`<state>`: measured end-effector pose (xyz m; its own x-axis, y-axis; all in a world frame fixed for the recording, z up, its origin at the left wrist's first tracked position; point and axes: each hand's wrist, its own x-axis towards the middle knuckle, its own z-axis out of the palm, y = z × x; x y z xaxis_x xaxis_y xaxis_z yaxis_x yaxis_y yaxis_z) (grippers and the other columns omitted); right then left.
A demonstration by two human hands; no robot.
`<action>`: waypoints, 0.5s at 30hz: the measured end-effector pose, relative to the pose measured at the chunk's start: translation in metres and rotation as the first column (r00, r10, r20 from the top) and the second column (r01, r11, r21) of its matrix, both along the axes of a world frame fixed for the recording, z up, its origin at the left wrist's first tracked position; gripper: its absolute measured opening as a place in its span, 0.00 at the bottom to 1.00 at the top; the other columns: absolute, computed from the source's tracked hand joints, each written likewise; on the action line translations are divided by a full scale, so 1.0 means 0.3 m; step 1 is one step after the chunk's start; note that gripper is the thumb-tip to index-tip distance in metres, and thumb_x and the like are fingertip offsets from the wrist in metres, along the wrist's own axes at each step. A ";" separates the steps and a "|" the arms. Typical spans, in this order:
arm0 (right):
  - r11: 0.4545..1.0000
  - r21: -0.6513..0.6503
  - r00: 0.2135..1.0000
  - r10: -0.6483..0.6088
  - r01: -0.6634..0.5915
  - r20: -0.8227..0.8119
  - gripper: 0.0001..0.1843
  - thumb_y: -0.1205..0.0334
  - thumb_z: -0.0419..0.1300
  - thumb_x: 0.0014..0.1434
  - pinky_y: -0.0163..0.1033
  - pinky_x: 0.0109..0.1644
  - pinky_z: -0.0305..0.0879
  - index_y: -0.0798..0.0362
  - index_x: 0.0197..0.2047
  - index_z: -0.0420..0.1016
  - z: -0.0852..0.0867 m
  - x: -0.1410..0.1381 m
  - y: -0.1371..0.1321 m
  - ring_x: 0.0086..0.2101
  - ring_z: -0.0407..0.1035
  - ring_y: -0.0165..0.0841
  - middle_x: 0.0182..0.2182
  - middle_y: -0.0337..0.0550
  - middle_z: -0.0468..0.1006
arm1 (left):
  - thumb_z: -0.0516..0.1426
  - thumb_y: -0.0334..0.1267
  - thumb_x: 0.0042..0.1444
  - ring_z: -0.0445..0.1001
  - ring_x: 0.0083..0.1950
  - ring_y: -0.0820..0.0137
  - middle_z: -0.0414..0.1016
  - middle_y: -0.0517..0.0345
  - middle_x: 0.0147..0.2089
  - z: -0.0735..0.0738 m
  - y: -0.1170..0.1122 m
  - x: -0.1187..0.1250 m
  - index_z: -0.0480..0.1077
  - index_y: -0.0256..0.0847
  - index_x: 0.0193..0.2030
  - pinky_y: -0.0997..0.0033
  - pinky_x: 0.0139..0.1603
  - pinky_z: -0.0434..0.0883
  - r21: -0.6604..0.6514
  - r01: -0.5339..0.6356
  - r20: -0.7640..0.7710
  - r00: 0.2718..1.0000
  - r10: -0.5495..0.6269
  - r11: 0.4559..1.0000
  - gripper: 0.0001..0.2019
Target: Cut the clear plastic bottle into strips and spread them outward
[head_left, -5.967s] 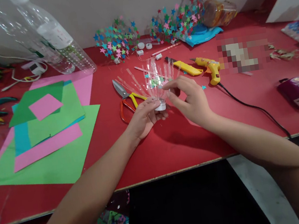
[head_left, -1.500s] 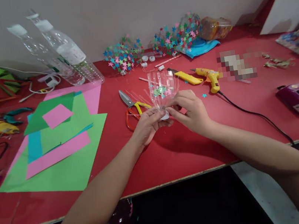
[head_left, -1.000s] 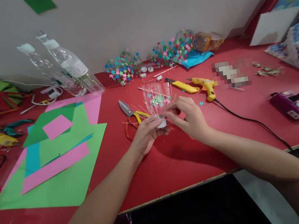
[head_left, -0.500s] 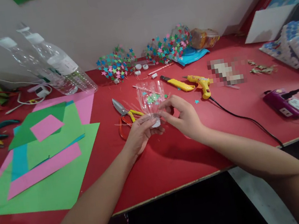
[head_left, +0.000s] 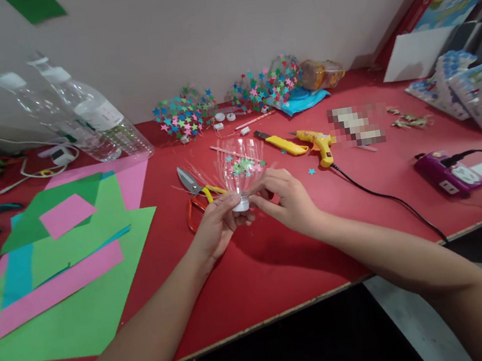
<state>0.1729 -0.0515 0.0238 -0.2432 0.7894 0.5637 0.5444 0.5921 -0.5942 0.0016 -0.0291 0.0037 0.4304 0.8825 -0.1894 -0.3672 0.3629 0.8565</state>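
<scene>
My left hand [head_left: 218, 227] is closed around the neck of a clear plastic bottle top [head_left: 230, 177], cut into thin strips that fan out away from me. Its white cap [head_left: 241, 205] points toward me. From the right, my right hand [head_left: 286, 199] pinches at the neck beside the cap; its fingertips are partly hidden. Small green and blue paper stars [head_left: 245, 166] show among the strips. Scissors [head_left: 189, 182] with red and yellow handles lie just left of the bottle top. Behind it rests a thin striped straw [head_left: 231, 153].
A yellow cutter [head_left: 285, 143] and a yellow glue gun [head_left: 319, 143] with a black cord lie to the right, near a purple power socket [head_left: 442, 174]. Coloured paper sheets [head_left: 103, 291] cover the left. Star-covered bottle pieces [head_left: 184, 116] and clear bottles [head_left: 94, 109] stand along the wall.
The camera view has turned slightly, so most things sit a little further left and lower. Both hands stay at the bottle's neck, with only slight finger movement.
</scene>
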 end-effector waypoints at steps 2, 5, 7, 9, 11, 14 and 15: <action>1.000 0.018 1.000 0.019 -0.019 -0.010 0.07 0.64 0.58 0.62 0.39 0.41 0.60 0.54 0.32 0.74 -0.008 -0.003 0.001 0.29 0.65 0.30 0.26 0.38 0.71 | 0.65 0.40 0.47 0.74 0.24 0.74 0.76 0.57 0.23 -0.004 0.000 0.000 0.74 0.34 0.28 0.79 0.24 0.71 -0.019 -0.015 0.020 1.000 0.016 1.000 0.10; 0.998 0.033 0.999 0.052 -0.051 -0.009 0.06 0.65 0.59 0.62 0.38 0.40 0.60 0.55 0.33 0.75 -0.016 -0.008 0.001 0.29 0.65 0.29 0.25 0.37 0.71 | 0.66 0.40 0.46 0.74 0.24 0.74 0.76 0.57 0.23 -0.008 0.000 0.001 0.75 0.33 0.28 0.78 0.24 0.72 -0.025 -0.019 0.044 0.999 0.020 1.000 0.11; 0.998 0.028 0.998 0.055 -0.055 -0.006 0.06 0.66 0.59 0.62 0.38 0.41 0.60 0.54 0.33 0.75 -0.017 -0.011 0.000 0.29 0.65 0.29 0.24 0.36 0.71 | 0.67 0.40 0.46 0.74 0.24 0.74 0.77 0.57 0.24 -0.009 0.001 0.001 0.76 0.33 0.29 0.79 0.25 0.72 -0.023 -0.007 0.066 0.998 0.009 1.000 0.11; 0.998 0.026 0.998 0.055 -0.055 -0.014 0.06 0.66 0.59 0.62 0.38 0.41 0.60 0.54 0.32 0.74 -0.013 -0.011 -0.002 0.28 0.65 0.29 0.25 0.36 0.71 | 0.67 0.40 0.47 0.75 0.25 0.75 0.77 0.57 0.24 -0.008 0.003 0.001 0.76 0.33 0.29 0.80 0.26 0.73 -0.023 0.006 0.084 0.996 -0.004 1.000 0.11; 0.998 0.037 0.998 0.050 -0.049 -0.030 0.05 0.66 0.59 0.62 0.38 0.41 0.60 0.54 0.33 0.74 -0.008 -0.009 -0.004 0.29 0.65 0.29 0.25 0.37 0.72 | 0.67 0.39 0.47 0.76 0.26 0.75 0.78 0.58 0.26 -0.006 0.005 0.001 0.76 0.34 0.30 0.80 0.28 0.74 -0.024 0.010 0.100 0.995 -0.007 1.000 0.10; 0.998 0.066 0.999 0.018 -0.016 -0.034 0.07 0.64 0.58 0.63 0.39 0.41 0.60 0.53 0.32 0.73 0.000 -0.004 -0.005 0.29 0.65 0.30 0.25 0.37 0.71 | 0.67 0.38 0.47 0.77 0.28 0.74 0.79 0.57 0.29 -0.003 0.003 0.001 0.75 0.34 0.31 0.79 0.31 0.75 -0.027 0.016 0.098 0.995 -0.013 1.000 0.09; 0.997 0.072 1.000 0.004 -0.002 -0.030 0.07 0.64 0.58 0.63 0.39 0.41 0.59 0.53 0.32 0.73 0.002 -0.002 -0.005 0.29 0.64 0.30 0.25 0.36 0.70 | 0.66 0.38 0.47 0.77 0.29 0.74 0.79 0.56 0.30 -0.003 0.002 0.002 0.76 0.34 0.32 0.78 0.31 0.75 -0.027 0.022 0.089 0.996 -0.020 0.999 0.10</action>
<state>0.1722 -0.0530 0.0244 -0.2276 0.7459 0.6260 0.5249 0.6354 -0.5663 0.0021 -0.0286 0.0029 0.4649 0.8681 -0.1741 -0.4337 0.3948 0.8100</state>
